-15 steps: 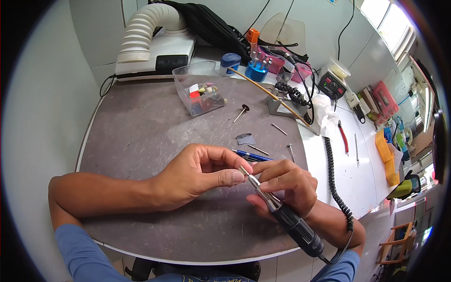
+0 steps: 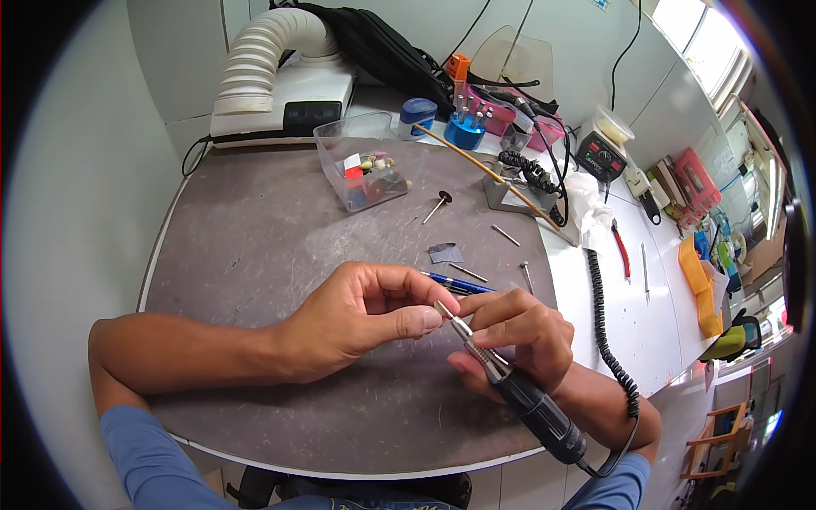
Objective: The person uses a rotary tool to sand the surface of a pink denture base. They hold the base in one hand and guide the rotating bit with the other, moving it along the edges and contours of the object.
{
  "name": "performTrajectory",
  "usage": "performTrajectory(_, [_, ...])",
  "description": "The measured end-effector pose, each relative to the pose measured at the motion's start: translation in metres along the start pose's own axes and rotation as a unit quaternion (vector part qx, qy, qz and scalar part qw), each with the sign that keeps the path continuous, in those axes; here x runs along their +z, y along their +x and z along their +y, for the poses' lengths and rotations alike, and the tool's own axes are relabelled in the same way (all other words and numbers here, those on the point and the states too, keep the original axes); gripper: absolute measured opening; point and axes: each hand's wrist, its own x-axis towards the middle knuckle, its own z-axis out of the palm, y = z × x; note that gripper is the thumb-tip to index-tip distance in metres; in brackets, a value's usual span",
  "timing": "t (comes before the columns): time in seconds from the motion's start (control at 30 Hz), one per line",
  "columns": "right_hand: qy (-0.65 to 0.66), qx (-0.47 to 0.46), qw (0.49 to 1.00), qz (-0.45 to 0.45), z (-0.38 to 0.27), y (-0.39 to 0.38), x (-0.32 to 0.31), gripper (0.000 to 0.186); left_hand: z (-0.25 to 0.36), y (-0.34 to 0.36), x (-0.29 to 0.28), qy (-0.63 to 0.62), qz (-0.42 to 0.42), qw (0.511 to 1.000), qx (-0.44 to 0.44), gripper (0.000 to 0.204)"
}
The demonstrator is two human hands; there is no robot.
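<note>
Black drill (image 2: pixel 540 408) with ribbed metal nose, nearest the person, held slanted above the table (image 2: pixel 229 246), nose up-left. Right hand (image 2: pixel 531 333) wraps the metal part, fingers curled round it; left hand (image 2: pixel 361 313) has thumb and forefinger closed at the nose tip, looks like pinching the small bit (image 2: pixel 445 309), other left fingers tucked in. Drill probably fairly heavy at the back, stiff, hard; smooth metal maybe a bit slippery, cord likely tugs at the tail, best hold is the ribbed collar. Bit likely light, rigid, easy to drop; take it by the exposed end. Counts, near to far: 1 drill, 1 bit, 1 coiled cord (image 2: pixel 603 331), 1 blue pen (image 2: pixel 463 284) partly behind right hand, 3 loose metal rods (image 2: pixel 507 235), 1 grey scrap (image 2: pixel 445 252), 1 red-handled tool (image 2: pixel 623 252), 1 dark disc on a pin (image 2: pixel 439 206), 1 clear bin (image 2: pixel 331 161) with several small pieces, too jumbled to count, 1 long wooden stick (image 2: pixel 476 161), 1 control box (image 2: pixel 600 156), 1 blue bit holder (image 2: pixel 465 133), 1 blue jar (image 2: pixel 418 119), 1 white hose (image 2: pixel 255 59), 1 black bag (image 2: pixel 382 47) at the back
</note>
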Motion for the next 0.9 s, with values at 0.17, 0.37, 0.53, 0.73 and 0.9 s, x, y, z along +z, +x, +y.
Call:
performTrajectory(0.17, [0.013,-0.005,1.0,0.024,0.002,0.0,0.001,0.032,-0.006,0.001,-0.003,-0.002,0.004,1.0,0.017,0.02])
performTrajectory(0.37, [0.05,0.073,0.994,0.071,0.008,-0.006,0.0,0.03,0.002,-0.001,0.005,-0.026,0.045,0.999,0.003,0.019])
performTrajectory(0.53, [0.029,0.103,0.994,0.03,0.006,-0.002,-0.006,0.021,-0.002,-0.001,0.001,0.005,0.044,0.999,0.024,0.017])
performTrajectory(0.73, [0.05,0.197,0.979,0.012,-0.004,0.002,-0.005,0.018,-0.003,0.001,0.003,0.005,0.047,0.998,0.031,0.014])
performTrajectory(0.9, [0.06,0.195,0.979,0.028,0.0,0.002,0.001,0.02,-0.004,0.0,0.003,0.029,0.053,0.998,0.026,0.013])
